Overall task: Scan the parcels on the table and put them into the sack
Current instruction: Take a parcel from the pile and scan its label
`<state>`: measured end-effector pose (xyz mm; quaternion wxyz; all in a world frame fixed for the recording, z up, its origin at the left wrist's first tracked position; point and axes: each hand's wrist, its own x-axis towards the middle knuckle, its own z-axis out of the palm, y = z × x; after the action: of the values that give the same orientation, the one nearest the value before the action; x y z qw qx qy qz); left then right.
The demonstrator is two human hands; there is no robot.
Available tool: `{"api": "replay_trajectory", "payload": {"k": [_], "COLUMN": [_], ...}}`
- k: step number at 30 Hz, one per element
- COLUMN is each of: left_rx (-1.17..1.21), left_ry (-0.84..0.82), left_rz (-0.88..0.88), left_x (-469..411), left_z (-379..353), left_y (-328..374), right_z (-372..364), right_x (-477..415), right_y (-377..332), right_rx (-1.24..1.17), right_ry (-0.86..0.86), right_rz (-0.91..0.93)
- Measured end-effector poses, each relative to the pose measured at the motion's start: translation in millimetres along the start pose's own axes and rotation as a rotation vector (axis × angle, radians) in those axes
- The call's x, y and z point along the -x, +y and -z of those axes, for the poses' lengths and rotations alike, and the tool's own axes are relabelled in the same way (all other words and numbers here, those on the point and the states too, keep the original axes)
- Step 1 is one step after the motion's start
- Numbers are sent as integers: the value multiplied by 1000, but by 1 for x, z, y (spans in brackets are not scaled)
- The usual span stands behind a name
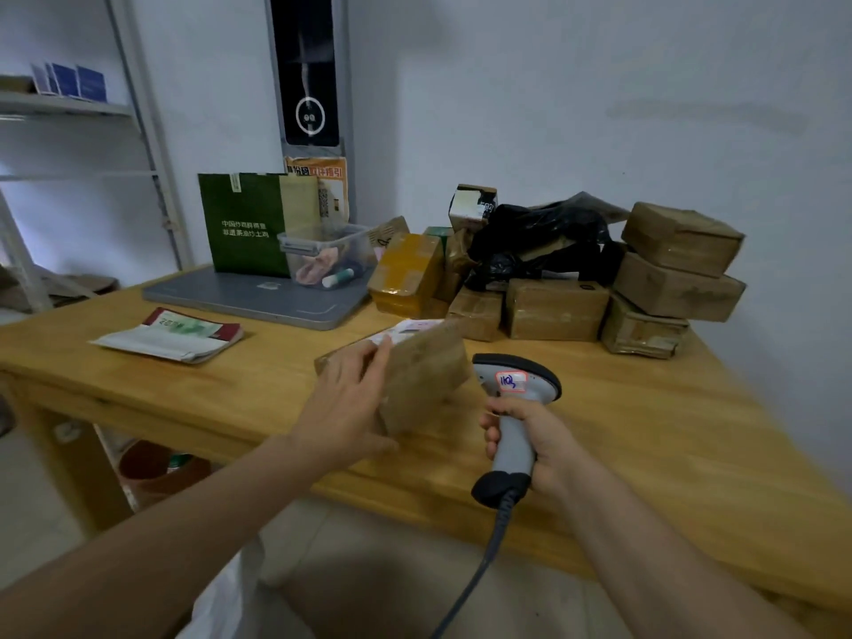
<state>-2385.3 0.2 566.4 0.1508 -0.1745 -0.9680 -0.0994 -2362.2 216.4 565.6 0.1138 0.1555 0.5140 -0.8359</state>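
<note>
The brown parcel sits tilted over the front part of the wooden table, with a white label on its upper far edge. The left hand holds it, fingers spread flat along its left face and the thumb tucked at its near lower corner. Whether the parcel's corner touches the tabletop cannot be told.

Just to its right, the right hand is wrapped tightly round the grip of a grey barcode scanner, whose head is close to the parcel and whose cable runs down toward the floor.

Further back on the right, a pile of parcels is stacked against the wall, with a crumpled black plastic bag lying on top.

To the left of the pile, a clear plastic box stands on a closed laptop. The box holds something pinkish and a white tube with a green end. A green paper bag stands upright behind it, contents hidden.

A book lies flat near the table's left end. Under the table stands a reddish bucket holding something too dim to make out.
</note>
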Motion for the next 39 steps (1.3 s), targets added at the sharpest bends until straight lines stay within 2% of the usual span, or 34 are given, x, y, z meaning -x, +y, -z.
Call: {"api": "replay_trajectory", "payload": {"k": [3, 6, 8, 11, 14, 17, 19, 21, 23, 24, 26, 28, 29, 31, 33, 35, 37, 39], "left_rx": [167, 341, 369, 593, 732, 650, 535, 409, 445, 479, 422, 192, 129, 235, 519, 795, 874, 1018], "left_ry": [-27, 38, -11, -78, -88, -245, -274, -123, 61, 96, -17, -172, -176, -111, -62, 22, 189, 211], "left_rz": [41, 327, 484, 560, 525, 427, 380, 390, 364, 311, 172, 65, 40, 50, 77, 164, 401, 682], "left_x": [11, 2, -8, -18, -18, -19, -20, -21, -19, -19, -20, -19, -19, -19, -20, -19, -14, -6], "left_z": [-3, -6, -8, -6, 0, 22, 39, 44, 37, 30, 16, 3, 0, -1, 1, 2, -2, -7], "left_y": [5, 4, -1, -10, -14, -26, -38, -46, -38, -28, -2, 20, 25, 20, 8, -3, -12, -15], "right_z": [10, 15, 15, 10, 6, 5, 4, 2, -1, -4, -10, -13, -13, -11, -10, -14, -22, -31], "right_x": [9, 15, 18, 21, 21, 20, 17, 12, 5, 1, -7, -15, -19, -24, -28, -31, -34, -36], "right_y": [2, 4, 5, 6, 4, -3, -9, -14, -17, -18, -18, -17, -15, -14, -12, -10, -7, -4], "right_rx": [-32, -29, -14, 30, 97, 161, 193, 197, 191, 191, 201, 212, 223, 246, 258, 272, 275, 258], "right_ry": [39, 60, 57, 42, 47, 89, 125, 162, 185, 195, 211, 233, 248, 273, 275, 271, 251, 206], "right_rz": [41, 50, 47, 36, 89, 212, 269, 305, 318, 315, 297, 286, 282, 278, 279, 284, 282, 270]}}
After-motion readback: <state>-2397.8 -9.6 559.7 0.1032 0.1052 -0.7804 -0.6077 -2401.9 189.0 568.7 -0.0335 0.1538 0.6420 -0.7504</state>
